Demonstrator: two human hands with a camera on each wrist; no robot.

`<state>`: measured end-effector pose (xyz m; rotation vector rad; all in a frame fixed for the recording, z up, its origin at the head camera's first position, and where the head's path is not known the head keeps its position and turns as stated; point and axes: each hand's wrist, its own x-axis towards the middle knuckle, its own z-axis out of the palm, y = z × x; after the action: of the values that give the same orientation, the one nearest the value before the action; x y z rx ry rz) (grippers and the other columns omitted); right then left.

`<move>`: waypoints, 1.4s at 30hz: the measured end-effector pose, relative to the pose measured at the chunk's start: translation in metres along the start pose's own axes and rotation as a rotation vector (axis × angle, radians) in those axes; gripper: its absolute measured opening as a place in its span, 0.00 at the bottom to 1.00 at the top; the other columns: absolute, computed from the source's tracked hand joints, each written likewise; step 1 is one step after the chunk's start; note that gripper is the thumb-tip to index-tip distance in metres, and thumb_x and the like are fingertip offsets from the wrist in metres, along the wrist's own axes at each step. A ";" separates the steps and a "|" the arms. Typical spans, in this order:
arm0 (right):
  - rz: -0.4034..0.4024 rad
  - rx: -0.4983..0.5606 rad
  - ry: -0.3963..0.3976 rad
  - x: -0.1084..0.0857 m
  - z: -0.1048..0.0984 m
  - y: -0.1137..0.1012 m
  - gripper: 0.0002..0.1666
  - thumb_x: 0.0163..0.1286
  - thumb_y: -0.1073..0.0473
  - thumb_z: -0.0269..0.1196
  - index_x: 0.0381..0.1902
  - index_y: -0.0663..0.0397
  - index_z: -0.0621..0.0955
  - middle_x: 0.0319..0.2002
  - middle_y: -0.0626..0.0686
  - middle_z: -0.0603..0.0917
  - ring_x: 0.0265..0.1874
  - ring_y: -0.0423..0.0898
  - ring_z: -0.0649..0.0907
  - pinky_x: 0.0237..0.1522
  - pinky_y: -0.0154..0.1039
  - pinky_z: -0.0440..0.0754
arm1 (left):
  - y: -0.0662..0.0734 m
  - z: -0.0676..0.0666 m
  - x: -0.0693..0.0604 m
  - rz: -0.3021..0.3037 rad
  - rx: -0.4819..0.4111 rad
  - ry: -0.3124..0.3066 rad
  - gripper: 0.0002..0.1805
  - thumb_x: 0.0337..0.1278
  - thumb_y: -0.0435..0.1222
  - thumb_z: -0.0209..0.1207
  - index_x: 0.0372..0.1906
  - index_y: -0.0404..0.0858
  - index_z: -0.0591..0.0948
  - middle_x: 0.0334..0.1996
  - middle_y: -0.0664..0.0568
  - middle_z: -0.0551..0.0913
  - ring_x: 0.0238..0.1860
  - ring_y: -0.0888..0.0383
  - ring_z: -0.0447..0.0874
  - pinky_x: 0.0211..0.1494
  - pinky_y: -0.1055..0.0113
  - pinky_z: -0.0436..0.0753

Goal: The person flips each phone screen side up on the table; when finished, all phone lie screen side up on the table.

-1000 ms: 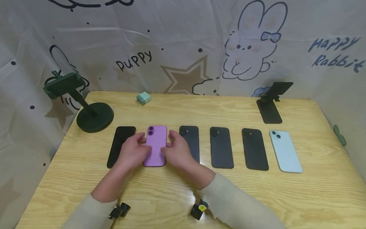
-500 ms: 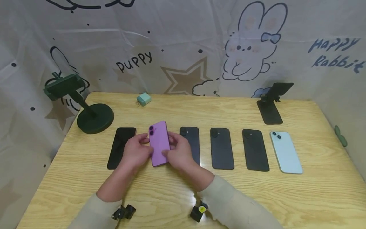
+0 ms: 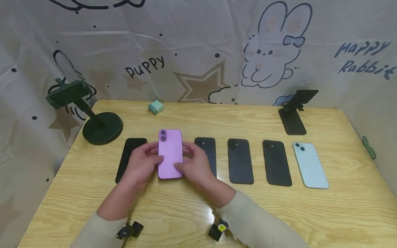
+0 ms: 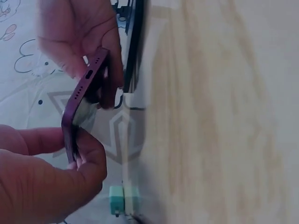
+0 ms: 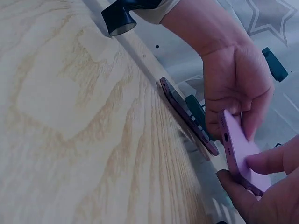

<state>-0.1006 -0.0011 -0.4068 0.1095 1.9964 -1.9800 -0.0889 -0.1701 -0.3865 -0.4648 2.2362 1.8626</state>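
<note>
You've got your left hand and right hand each pinching a long edge of the purple phone, up off the table, kinda between the black phone and a navy phone.

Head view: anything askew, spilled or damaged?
One mild oddity: the leftmost phone appears to lie screen-up, no camera showing at its top left corner, while the other phones in the row and the held purple phone show camera backs. No spill or damage visible.
</note>
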 end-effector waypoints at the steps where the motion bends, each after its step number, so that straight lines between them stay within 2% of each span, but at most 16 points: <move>1: -0.002 -0.006 -0.006 0.000 0.000 0.000 0.41 0.55 0.80 0.68 0.67 0.59 0.74 0.51 0.58 0.79 0.44 0.51 0.86 0.39 0.41 0.85 | 0.000 -0.001 -0.001 0.008 -0.008 -0.014 0.28 0.64 0.23 0.56 0.69 0.30 0.69 0.52 0.38 0.76 0.52 0.50 0.74 0.47 0.71 0.79; 5: -0.023 -0.050 -0.016 -0.001 -0.001 -0.001 0.40 0.56 0.78 0.70 0.68 0.59 0.74 0.50 0.57 0.77 0.45 0.50 0.86 0.38 0.40 0.85 | 0.001 -0.003 -0.003 0.029 -0.030 -0.077 0.26 0.69 0.26 0.53 0.70 0.32 0.66 0.51 0.37 0.77 0.48 0.49 0.77 0.44 0.65 0.80; 9: -0.063 -0.106 -0.018 -0.002 -0.002 -0.001 0.41 0.57 0.73 0.73 0.68 0.56 0.74 0.51 0.56 0.78 0.45 0.49 0.86 0.38 0.39 0.85 | 0.000 -0.005 -0.004 0.041 -0.061 -0.113 0.24 0.71 0.27 0.51 0.69 0.34 0.64 0.51 0.36 0.79 0.46 0.48 0.79 0.43 0.61 0.81; 13: -0.085 -0.125 -0.042 -0.003 -0.004 0.000 0.39 0.57 0.70 0.74 0.67 0.53 0.75 0.53 0.56 0.79 0.44 0.48 0.86 0.38 0.38 0.85 | 0.000 -0.006 -0.006 0.061 -0.096 -0.144 0.22 0.73 0.28 0.50 0.67 0.34 0.64 0.52 0.36 0.79 0.47 0.48 0.80 0.45 0.61 0.82; 22: -0.111 0.030 -0.227 -0.006 -0.004 0.001 0.43 0.59 0.69 0.74 0.71 0.54 0.72 0.65 0.57 0.74 0.53 0.54 0.83 0.42 0.41 0.85 | 0.005 -0.010 -0.007 0.131 -0.083 -0.238 0.22 0.76 0.34 0.49 0.69 0.33 0.63 0.55 0.35 0.77 0.52 0.47 0.79 0.51 0.62 0.80; 26: -0.132 0.090 -0.281 -0.006 -0.003 0.001 0.44 0.60 0.69 0.73 0.73 0.53 0.69 0.67 0.56 0.72 0.56 0.56 0.81 0.45 0.43 0.84 | 0.005 -0.013 -0.006 0.138 -0.125 -0.301 0.23 0.79 0.37 0.44 0.71 0.32 0.64 0.58 0.34 0.74 0.55 0.45 0.77 0.53 0.62 0.80; 28: -0.134 0.112 -0.298 -0.006 -0.004 0.001 0.44 0.62 0.68 0.72 0.74 0.52 0.69 0.66 0.56 0.73 0.56 0.55 0.81 0.46 0.44 0.84 | 0.004 -0.014 -0.005 0.142 -0.111 -0.309 0.23 0.79 0.36 0.45 0.72 0.32 0.65 0.59 0.35 0.73 0.57 0.45 0.75 0.54 0.62 0.80; 32: -0.139 0.156 -0.334 -0.007 -0.005 0.000 0.39 0.66 0.66 0.69 0.73 0.46 0.70 0.64 0.55 0.75 0.58 0.54 0.80 0.49 0.45 0.83 | 0.001 -0.014 -0.004 0.172 0.005 -0.263 0.24 0.75 0.33 0.52 0.71 0.36 0.69 0.59 0.38 0.75 0.56 0.46 0.76 0.55 0.59 0.80; 35: -0.115 0.225 -0.378 -0.009 -0.007 -0.001 0.37 0.69 0.65 0.66 0.74 0.44 0.70 0.65 0.55 0.75 0.60 0.56 0.78 0.48 0.48 0.83 | 0.000 -0.014 -0.004 0.177 0.089 -0.192 0.22 0.72 0.35 0.57 0.68 0.37 0.75 0.58 0.41 0.76 0.51 0.47 0.79 0.52 0.57 0.82; 38: -0.081 0.308 -0.420 -0.011 -0.007 -0.004 0.35 0.72 0.67 0.62 0.75 0.49 0.68 0.66 0.58 0.75 0.59 0.61 0.78 0.47 0.51 0.83 | 0.000 -0.014 -0.004 0.153 0.159 -0.115 0.24 0.69 0.39 0.61 0.66 0.36 0.76 0.57 0.42 0.78 0.49 0.48 0.81 0.48 0.58 0.82; 42: -0.094 0.332 -0.437 -0.011 -0.009 -0.004 0.30 0.74 0.68 0.58 0.73 0.56 0.69 0.62 0.60 0.78 0.54 0.61 0.82 0.44 0.53 0.84 | 0.001 -0.012 -0.005 0.113 0.207 -0.040 0.30 0.64 0.45 0.66 0.66 0.34 0.76 0.52 0.41 0.80 0.48 0.50 0.83 0.46 0.62 0.81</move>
<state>-0.0925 0.0096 -0.3999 -0.3202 1.4172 -2.1518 -0.0840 -0.1815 -0.3817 -0.2692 2.4406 1.6483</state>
